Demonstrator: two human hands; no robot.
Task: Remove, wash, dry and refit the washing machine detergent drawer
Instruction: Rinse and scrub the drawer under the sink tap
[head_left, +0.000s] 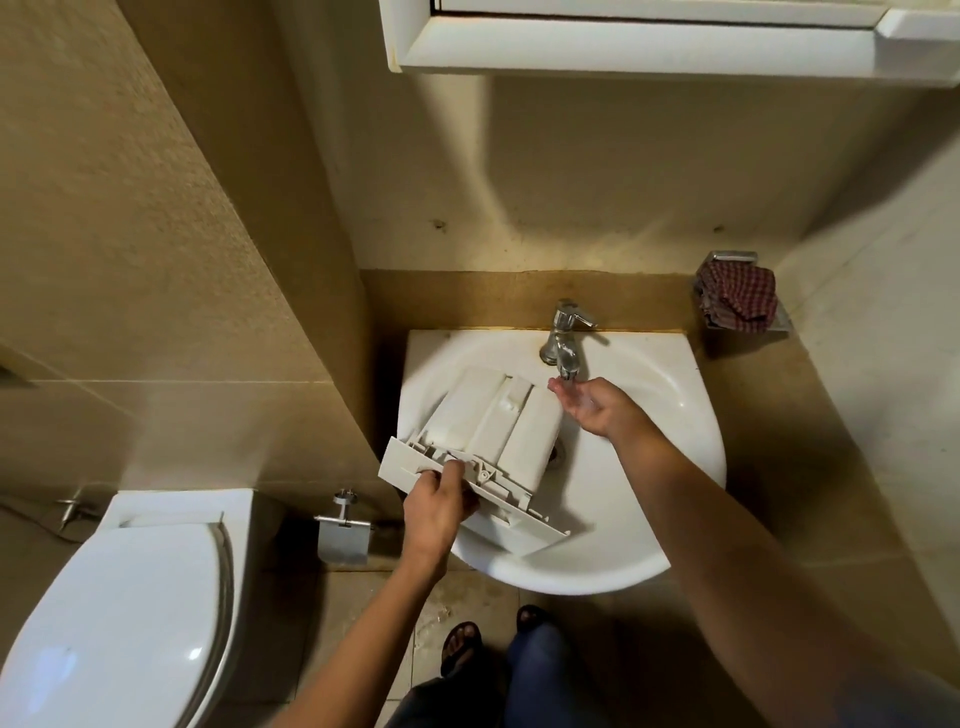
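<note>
Detergent drawer (498, 423) lay in the sink (675, 525), long axis running from my left hand (441, 501) (gripping its front panel (402, 467)) toward the tap (563, 338). Right hand (592, 405), loosely cupped and empty, sat under that tap, just beside the drawer's far end.

Left forearm (374, 623) and right forearm (727, 519): bare. Legs, lower centre of frame: dark blue trousers (535, 675). Feet: dark open-toed sandals (460, 647), toes exposed.

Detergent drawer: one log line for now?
stage=wash | left hand grips detergent drawer in sink | right hand under tap
</note>
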